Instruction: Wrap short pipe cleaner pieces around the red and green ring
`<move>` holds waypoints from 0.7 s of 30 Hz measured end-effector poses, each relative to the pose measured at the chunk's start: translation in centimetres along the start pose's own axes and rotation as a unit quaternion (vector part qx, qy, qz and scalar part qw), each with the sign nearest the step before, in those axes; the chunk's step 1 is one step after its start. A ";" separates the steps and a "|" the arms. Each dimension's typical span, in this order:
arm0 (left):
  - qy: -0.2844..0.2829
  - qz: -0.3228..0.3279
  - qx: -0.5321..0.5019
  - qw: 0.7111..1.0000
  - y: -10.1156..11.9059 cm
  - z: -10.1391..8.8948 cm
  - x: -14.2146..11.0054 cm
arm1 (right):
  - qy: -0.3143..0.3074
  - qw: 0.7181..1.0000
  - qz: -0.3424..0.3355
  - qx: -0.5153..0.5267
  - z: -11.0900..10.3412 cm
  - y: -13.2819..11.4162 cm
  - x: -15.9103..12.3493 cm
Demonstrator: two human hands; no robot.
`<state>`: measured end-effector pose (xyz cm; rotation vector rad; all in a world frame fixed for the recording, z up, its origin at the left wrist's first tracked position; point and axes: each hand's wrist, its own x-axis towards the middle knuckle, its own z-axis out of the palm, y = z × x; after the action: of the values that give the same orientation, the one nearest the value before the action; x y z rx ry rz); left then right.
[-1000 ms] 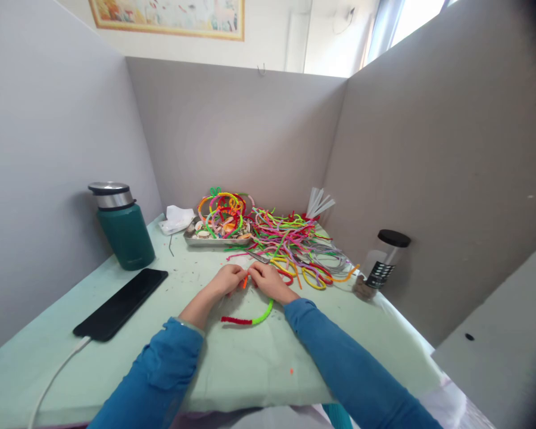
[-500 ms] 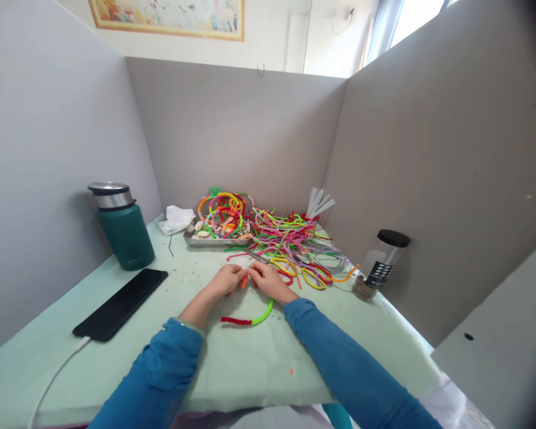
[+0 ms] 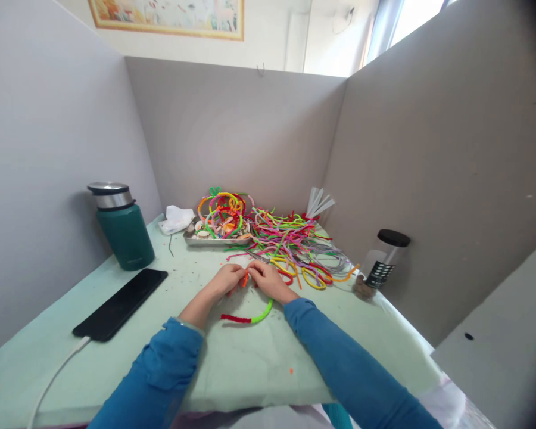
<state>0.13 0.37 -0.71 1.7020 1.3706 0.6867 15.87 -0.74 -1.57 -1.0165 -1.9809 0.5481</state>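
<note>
My left hand (image 3: 227,280) and my right hand (image 3: 268,280) meet over the middle of the table, fingertips pinched close together. Between them a short orange length of pipe cleaner (image 3: 245,279) shows, gripped by both; its ends are hidden by my fingers. A curved band (image 3: 259,317) of red and bright green pipe cleaner extends below my right hand, its red end pointing left. Whether it joins the orange piece is hidden. Just beyond my fingers lie scissors (image 3: 256,256), partly under the loose pipe cleaners (image 3: 290,235).
A metal tray (image 3: 217,242) holds shells and coiled pipe-cleaner hoops (image 3: 226,208). At left stand a green bottle (image 3: 125,233), a black phone (image 3: 121,304) on a cable, and a tissue pack (image 3: 177,220). A black-lidded jar (image 3: 380,267) is at right; grey partitions (image 3: 236,131) enclose the table.
Both hands stay in nearly the same place. The orange piece between the fingertips has shifted very slightly; the red and green band lies almost as before.
</note>
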 end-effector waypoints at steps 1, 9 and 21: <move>-0.003 -0.004 0.000 1.000 0.1 0.0 0.0 | 0.002 1.000 0.000 0.000 0.0 0.0 0.0; 0.000 0.019 0.032 0.999 0.0 -0.1 -0.6 | 0.006 1.000 0.005 -0.010 0.2 0.3 0.0; 0.011 0.035 0.058 0.998 0.9 -0.1 -1.3 | 0.004 1.000 0.014 -0.008 0.4 0.6 0.1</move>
<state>0.15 -0.87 0.18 1.8468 1.3956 0.6792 15.82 -0.31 -2.19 -1.0571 -1.9702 0.5440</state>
